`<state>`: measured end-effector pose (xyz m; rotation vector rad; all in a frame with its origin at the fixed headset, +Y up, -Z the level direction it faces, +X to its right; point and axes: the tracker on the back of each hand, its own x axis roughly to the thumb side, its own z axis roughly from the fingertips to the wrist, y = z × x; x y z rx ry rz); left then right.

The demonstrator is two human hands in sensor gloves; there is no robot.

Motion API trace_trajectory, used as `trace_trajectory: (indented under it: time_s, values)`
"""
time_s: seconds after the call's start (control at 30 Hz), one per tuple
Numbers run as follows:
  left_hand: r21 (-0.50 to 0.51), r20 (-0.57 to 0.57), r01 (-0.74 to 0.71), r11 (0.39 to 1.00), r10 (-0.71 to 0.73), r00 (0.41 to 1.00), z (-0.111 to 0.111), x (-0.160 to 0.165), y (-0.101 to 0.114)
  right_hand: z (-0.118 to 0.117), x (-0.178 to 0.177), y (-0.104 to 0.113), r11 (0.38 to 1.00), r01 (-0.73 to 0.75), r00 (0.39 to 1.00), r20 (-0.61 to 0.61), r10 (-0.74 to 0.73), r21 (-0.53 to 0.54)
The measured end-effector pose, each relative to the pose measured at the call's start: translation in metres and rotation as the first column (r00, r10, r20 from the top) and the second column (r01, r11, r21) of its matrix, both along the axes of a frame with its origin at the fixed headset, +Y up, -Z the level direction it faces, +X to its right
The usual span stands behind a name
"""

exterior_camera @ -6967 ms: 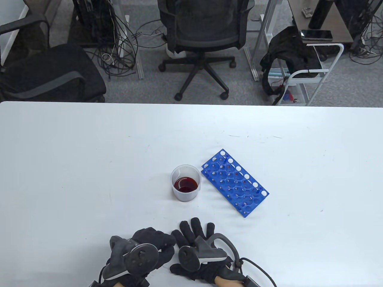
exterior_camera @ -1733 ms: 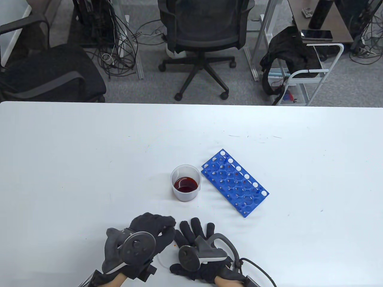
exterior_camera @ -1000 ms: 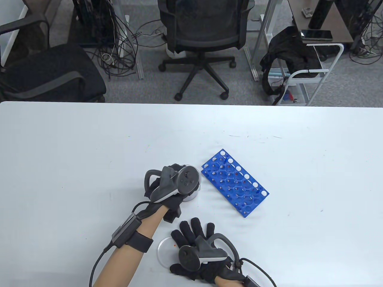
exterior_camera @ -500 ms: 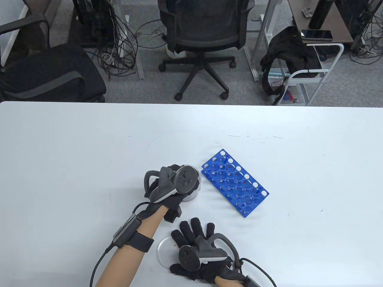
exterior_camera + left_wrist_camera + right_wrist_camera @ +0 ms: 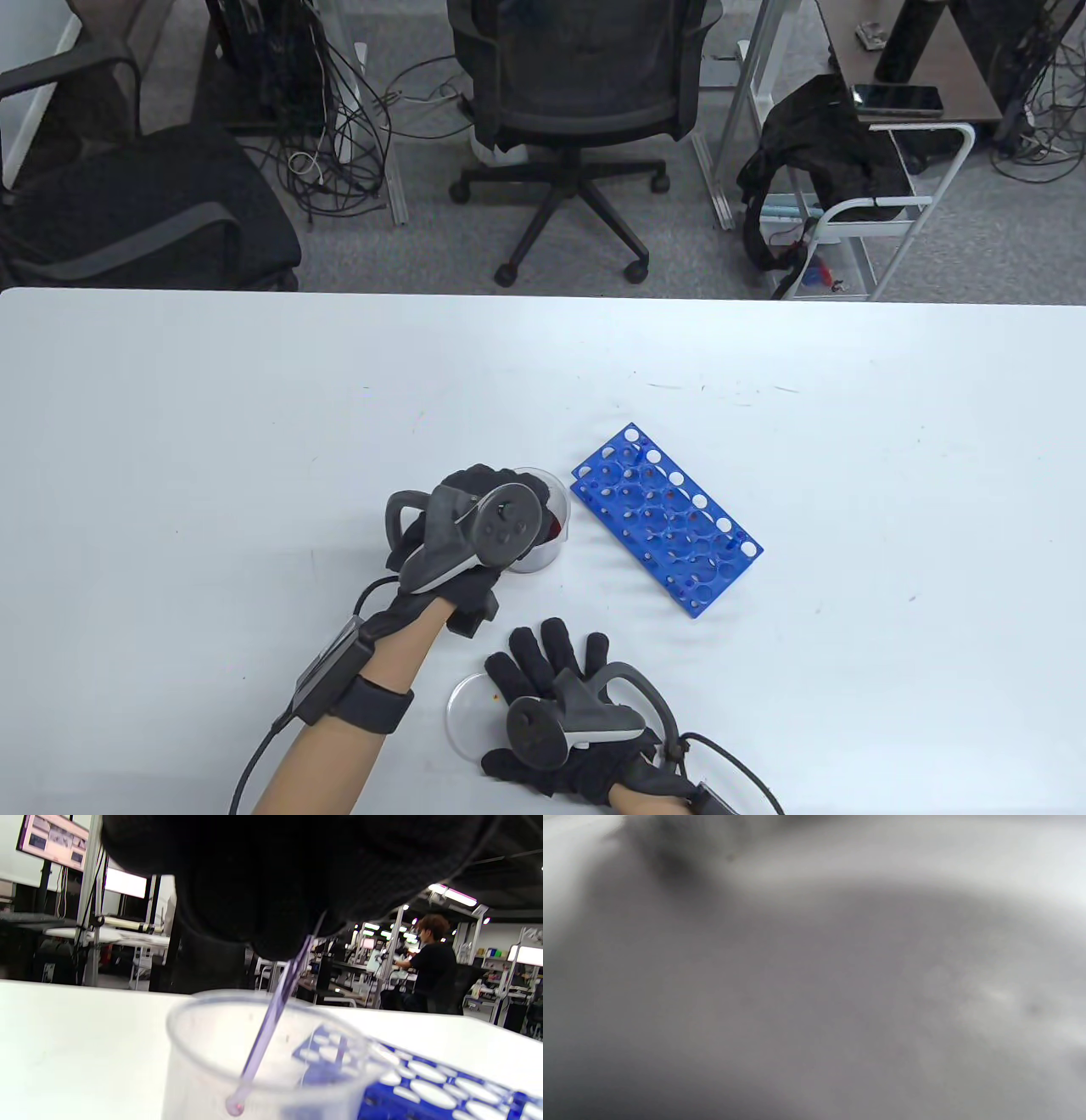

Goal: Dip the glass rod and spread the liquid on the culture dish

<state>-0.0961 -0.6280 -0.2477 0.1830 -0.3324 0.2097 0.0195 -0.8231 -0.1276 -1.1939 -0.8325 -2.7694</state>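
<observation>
My left hand point(image 5: 488, 509) hovers over the clear beaker point(image 5: 553, 543) of dark red liquid at the table's middle. In the left wrist view its fingers point(image 5: 271, 878) pinch a thin glass rod point(image 5: 271, 1022) that slants down into the beaker point(image 5: 203, 1052), its rounded tip at the near wall. The clear culture dish point(image 5: 467, 705) lies flat near the front edge with a small red speck in it. My right hand point(image 5: 551, 671) lies flat with spread fingers, partly on the dish's right side. The right wrist view is only a grey blur.
A blue test tube rack point(image 5: 666, 518) lies right beside the beaker, slanting toward the front right; it also shows in the left wrist view point(image 5: 424, 1082). Office chairs and a cart stand beyond the table's far edge.
My left hand left the dish at the front and went up to the beaker with the rod. In the last half second it shifted slightly left, uncovering some red liquid. My right hand stayed still.
</observation>
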Motion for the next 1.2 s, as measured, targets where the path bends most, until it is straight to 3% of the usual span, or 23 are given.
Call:
trace_trajectory:
  time_s: [0.2, 0.37, 0.83, 1.2]
  values:
    - [0.105, 0.053, -0.059, 0.993, 0.054, 0.997, 0.042, -0.02, 0.034, 0.0, 0.0, 0.0, 1.0, 0.0, 1.0, 0.0, 0.0, 0.0]
    - [0.118, 0.083, -0.061, 0.991, 0.051, 0.995, 0.077, -0.034, 0.042, 0.0, 0.0, 0.0, 1.0, 0.0, 1.0, 0.0, 0.0, 0.0]
    - [-0.054, 0.11, -0.115, 0.992, 0.121, 0.987, 0.13, -0.058, -0.022, 0.0, 0.0, 0.0, 1.0, -0.005, 1.0, 0.002, 0.005, 0.002]
    - [-0.125, 0.132, -0.16, 0.979, 0.176, 0.976, 0.141, -0.059, -0.051, 0.0, 0.0, 0.0, 1.0, -0.005, 1.0, 0.002, 0.005, 0.002]
